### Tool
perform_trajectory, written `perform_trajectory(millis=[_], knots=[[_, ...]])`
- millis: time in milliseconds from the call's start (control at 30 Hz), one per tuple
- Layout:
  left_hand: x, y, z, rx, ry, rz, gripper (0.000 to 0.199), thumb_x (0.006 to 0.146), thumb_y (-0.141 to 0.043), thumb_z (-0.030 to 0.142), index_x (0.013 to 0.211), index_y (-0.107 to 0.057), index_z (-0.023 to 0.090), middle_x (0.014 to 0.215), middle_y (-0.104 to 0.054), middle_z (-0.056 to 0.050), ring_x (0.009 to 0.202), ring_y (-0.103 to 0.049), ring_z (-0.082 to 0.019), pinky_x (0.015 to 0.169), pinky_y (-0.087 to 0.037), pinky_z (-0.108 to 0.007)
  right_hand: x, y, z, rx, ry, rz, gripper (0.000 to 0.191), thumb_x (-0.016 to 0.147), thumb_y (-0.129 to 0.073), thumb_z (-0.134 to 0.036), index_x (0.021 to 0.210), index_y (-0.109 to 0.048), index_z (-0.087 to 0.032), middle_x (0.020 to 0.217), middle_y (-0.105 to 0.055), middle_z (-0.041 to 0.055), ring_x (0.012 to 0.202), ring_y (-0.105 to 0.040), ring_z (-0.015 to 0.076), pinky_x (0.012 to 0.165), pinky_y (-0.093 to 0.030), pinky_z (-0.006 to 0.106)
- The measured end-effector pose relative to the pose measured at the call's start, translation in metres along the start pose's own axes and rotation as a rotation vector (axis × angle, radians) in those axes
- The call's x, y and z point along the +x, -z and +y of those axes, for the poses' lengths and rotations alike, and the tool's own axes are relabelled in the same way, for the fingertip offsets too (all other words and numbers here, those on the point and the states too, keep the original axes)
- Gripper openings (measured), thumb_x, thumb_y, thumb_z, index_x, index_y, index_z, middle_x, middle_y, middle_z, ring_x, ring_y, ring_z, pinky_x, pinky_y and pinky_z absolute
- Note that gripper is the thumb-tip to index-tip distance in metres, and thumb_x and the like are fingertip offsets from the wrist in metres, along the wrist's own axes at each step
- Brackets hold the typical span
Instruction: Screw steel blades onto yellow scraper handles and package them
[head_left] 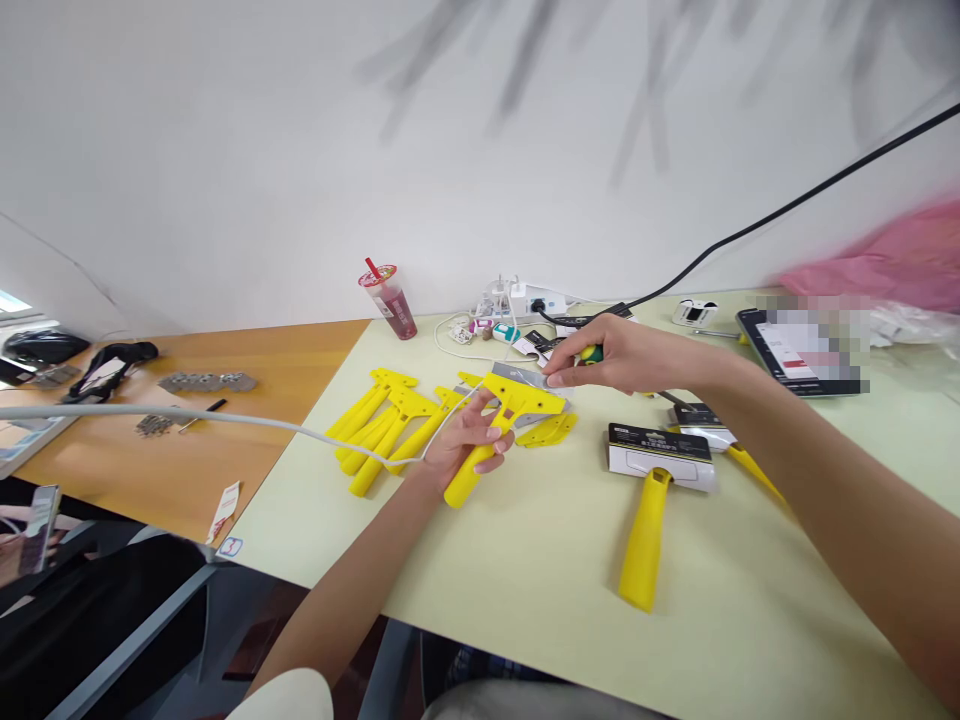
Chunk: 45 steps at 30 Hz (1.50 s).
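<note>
My left hand is closed round the yellow handle of a scraper, tilted up over the table. At the right end of its metal blade, the thumb and fingertips of my right hand pinch together. A green-and-yellow screwdriver handle is tucked in that same hand, mostly hidden by the fingers. Several yellow scraper handles lie to the left of my left hand. Flat yellow blade covers lie just behind the held scraper. On the right rests a scraper with a black-and-white card sleeve over its head.
Another sleeved scraper lies partly under my right forearm. Along the wall stand a drink cup and a power strip with cables. A tablet lies at right. A white cable crosses the view. Someone's hand holds a phone at left.
</note>
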<state>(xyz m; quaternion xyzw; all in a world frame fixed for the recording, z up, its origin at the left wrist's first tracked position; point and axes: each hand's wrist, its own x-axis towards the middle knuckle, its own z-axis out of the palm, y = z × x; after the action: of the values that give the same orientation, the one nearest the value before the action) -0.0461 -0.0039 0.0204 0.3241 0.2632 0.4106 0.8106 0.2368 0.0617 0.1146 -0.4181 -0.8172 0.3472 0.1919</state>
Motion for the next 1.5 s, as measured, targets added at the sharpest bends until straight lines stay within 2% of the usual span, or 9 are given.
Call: perform_trajectory(millis=[100,267,367,433,700,967,1200,1500], knots=[[0.000,0.000,0.000,0.019,0.009,-0.009,0.061,0.068,-0.093,0.010,0.117,-0.062,0.028,0.102,-0.063,0.000,0.062,-0.061,-0.010,0.035,-0.031,-0.016,-0.001,0.003,-0.001,-0.035,0.021,0.007,0.035,0.083,-0.086,-0.063,0.098,-0.093,-0.032,0.092,-0.085,0.0031,0.069,-0.066,0.0220,0.059,-0.050,0.034],[0.000,0.000,0.001,0.046,0.027,-0.029,0.060,0.068,-0.093,0.010,0.116,-0.062,0.027,0.101,-0.064,-0.001,0.063,-0.063,-0.011,0.036,-0.032,-0.017,-0.002,0.002,-0.006,-0.075,0.061,0.022,0.035,0.087,-0.082,-0.061,0.101,-0.093,-0.031,0.110,-0.088,0.0030,0.093,-0.076,0.0289,0.076,-0.060,0.036],[-0.001,-0.002,0.002,0.049,0.032,-0.013,0.061,0.068,-0.093,0.009,0.117,-0.061,0.027,0.103,-0.064,-0.001,0.064,-0.064,-0.011,0.037,-0.034,-0.017,-0.002,-0.001,-0.011,-0.083,0.085,0.032,0.031,0.092,-0.075,-0.056,0.102,-0.092,-0.031,0.118,-0.087,0.0020,0.105,-0.078,0.0307,0.089,-0.060,0.038],[-0.001,-0.002,0.002,0.061,0.044,-0.012,0.062,0.069,-0.093,0.009,0.119,-0.061,0.027,0.103,-0.063,0.000,0.065,-0.065,-0.012,0.037,-0.035,-0.017,-0.003,-0.003,-0.013,-0.080,0.095,0.043,0.031,0.094,-0.073,-0.054,0.103,-0.092,-0.030,0.117,-0.087,0.0022,0.106,-0.078,0.0305,0.092,-0.059,0.040],[0.000,-0.001,0.000,0.024,0.032,-0.015,0.060,0.071,-0.092,0.009,0.121,-0.063,0.027,0.105,-0.064,-0.002,0.068,-0.066,-0.012,0.038,-0.036,-0.017,0.000,-0.006,-0.007,-0.062,0.104,0.003,0.033,0.095,-0.072,-0.054,0.107,-0.092,-0.031,0.121,-0.087,0.0024,0.110,-0.077,0.0320,0.092,-0.059,0.040],[0.000,0.002,0.001,-0.011,-0.024,0.029,0.058,0.072,-0.091,0.011,0.120,-0.064,0.027,0.107,-0.064,-0.002,0.067,-0.063,-0.010,0.038,-0.033,-0.015,0.000,-0.006,-0.003,-0.047,0.119,-0.097,0.033,0.097,-0.073,-0.057,0.107,-0.091,-0.031,0.117,-0.087,0.0021,0.103,-0.077,0.0307,0.089,-0.056,0.040],[0.001,0.001,0.002,0.017,-0.013,0.004,0.058,0.073,-0.092,0.010,0.119,-0.062,0.027,0.108,-0.064,-0.002,0.070,-0.066,-0.012,0.039,-0.037,-0.016,0.004,-0.012,-0.004,-0.140,0.108,-0.027,0.032,0.096,-0.070,-0.055,0.093,-0.084,-0.027,0.095,-0.083,0.0029,0.084,-0.068,0.0247,0.076,-0.048,0.036],[-0.001,-0.003,0.002,0.052,-0.016,0.022,0.058,0.074,-0.090,0.010,0.123,-0.064,0.027,0.105,-0.063,-0.002,0.070,-0.065,-0.011,0.040,-0.037,-0.015,0.006,-0.024,-0.011,-0.175,0.136,0.015,0.031,0.098,-0.063,-0.051,0.085,-0.073,-0.025,0.084,-0.073,0.0021,0.075,-0.059,0.0210,0.072,-0.039,0.035]])
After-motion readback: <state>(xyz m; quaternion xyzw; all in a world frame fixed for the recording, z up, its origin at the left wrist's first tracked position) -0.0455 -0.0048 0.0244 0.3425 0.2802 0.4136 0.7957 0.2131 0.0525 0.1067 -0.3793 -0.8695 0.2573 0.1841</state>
